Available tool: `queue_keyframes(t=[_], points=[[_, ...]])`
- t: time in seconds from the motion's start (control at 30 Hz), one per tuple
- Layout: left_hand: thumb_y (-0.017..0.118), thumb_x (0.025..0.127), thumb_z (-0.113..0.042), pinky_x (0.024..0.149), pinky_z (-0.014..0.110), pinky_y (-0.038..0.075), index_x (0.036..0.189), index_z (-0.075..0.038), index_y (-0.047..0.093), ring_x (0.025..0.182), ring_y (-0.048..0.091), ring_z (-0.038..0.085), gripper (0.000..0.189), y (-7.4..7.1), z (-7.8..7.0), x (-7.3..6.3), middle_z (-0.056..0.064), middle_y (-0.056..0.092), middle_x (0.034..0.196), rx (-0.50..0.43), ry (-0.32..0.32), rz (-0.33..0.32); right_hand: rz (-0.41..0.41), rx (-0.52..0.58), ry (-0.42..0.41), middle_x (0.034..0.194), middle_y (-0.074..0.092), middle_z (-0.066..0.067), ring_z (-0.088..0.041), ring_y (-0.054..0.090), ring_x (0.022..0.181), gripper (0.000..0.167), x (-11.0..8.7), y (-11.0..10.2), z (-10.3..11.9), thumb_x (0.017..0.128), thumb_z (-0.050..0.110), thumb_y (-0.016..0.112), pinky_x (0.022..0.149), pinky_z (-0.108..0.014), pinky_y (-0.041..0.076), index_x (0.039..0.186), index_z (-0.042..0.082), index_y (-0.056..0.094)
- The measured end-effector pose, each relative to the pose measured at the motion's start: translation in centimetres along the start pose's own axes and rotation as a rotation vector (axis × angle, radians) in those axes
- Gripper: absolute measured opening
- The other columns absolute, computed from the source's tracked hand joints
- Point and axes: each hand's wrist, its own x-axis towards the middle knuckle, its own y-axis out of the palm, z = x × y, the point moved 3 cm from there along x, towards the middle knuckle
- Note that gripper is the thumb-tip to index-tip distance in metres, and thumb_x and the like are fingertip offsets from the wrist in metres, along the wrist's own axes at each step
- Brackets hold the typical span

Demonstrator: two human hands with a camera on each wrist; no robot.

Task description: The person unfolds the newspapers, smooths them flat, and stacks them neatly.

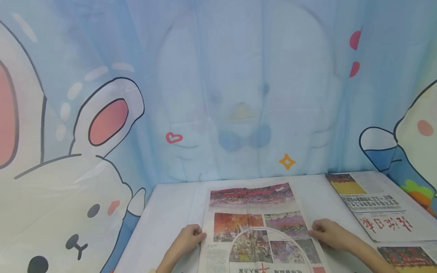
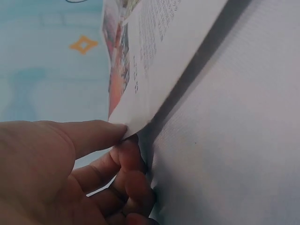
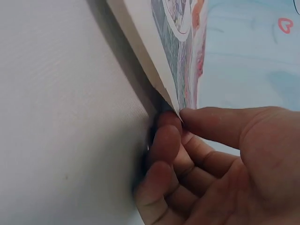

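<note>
A newspaper [image 1: 239,204] with several colour photos lies on the white table, its lower part cut off by the head view's bottom edge. On its left side my left hand [image 1: 191,237] pinches the paper's edge between thumb and curled fingers. My right hand [image 1: 329,233] pinches the opposite edge the same way. In the left wrist view the newspaper [image 2: 159,61] stands slightly off the tabletop, with a dark shadow under its edge. The right wrist view shows the newspaper's edge [image 3: 140,51] lifted too, the thumb [image 3: 220,124] on top and fingers beneath.
Another folded newspaper [image 1: 379,212] with red lettering lies at the table's right side. A further printed sheet [image 1: 409,258] is partly in view below it. Behind the white table [image 1: 174,204] hangs a blue curtain [image 1: 239,57] with cartoon animals.
</note>
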Motion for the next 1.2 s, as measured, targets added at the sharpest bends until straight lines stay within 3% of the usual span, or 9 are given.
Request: queue_keyframes(t=[0.23, 0.53, 1.2], points=[[0.065, 0.092, -0.020, 0.051, 0.023, 0.037, 0.077, -0.011, 0.060, 0.056, 0.047, 0.010, 0.019, 0.2, 0.0, 0.8, -0.004, 0.054, 0.061, 0.032, 0.019, -0.042, -0.045, -0.037, 0.108, 0.068, 0.057, 0.000, -0.014, 0.052, 0.064, 0.024, 0.8, 0.1, 0.3, 0.097, 0.024, 0.061, 0.060, -0.027, 0.044, 0.079, 0.009, 0.060], [0.064, 0.092, -0.020, 0.052, 0.026, 0.038, 0.076, -0.011, 0.060, 0.057, 0.047, 0.012, 0.019, 0.3, 0.1, 1.9, -0.003, 0.053, 0.061, 0.073, -0.018, -0.085, -0.076, -0.025, 0.105, 0.069, 0.057, 0.000, -0.015, 0.052, 0.066, 0.025, 1.8, 0.0, 0.5, 0.098, 0.025, 0.060, 0.061, -0.028, 0.044, 0.080, 0.008, 0.062], [0.061, 0.089, -0.014, 0.051, 0.025, 0.036, 0.072, -0.010, 0.057, 0.056, 0.048, 0.013, 0.018, -0.2, 0.1, 3.5, -0.001, 0.051, 0.061, 0.125, 0.037, -0.171, -0.123, -0.040, 0.068, 0.065, 0.055, 0.001, -0.014, 0.051, 0.062, 0.028, 3.2, -0.1, 0.8, 0.099, 0.024, 0.060, 0.058, -0.029, 0.043, 0.076, 0.008, 0.060]])
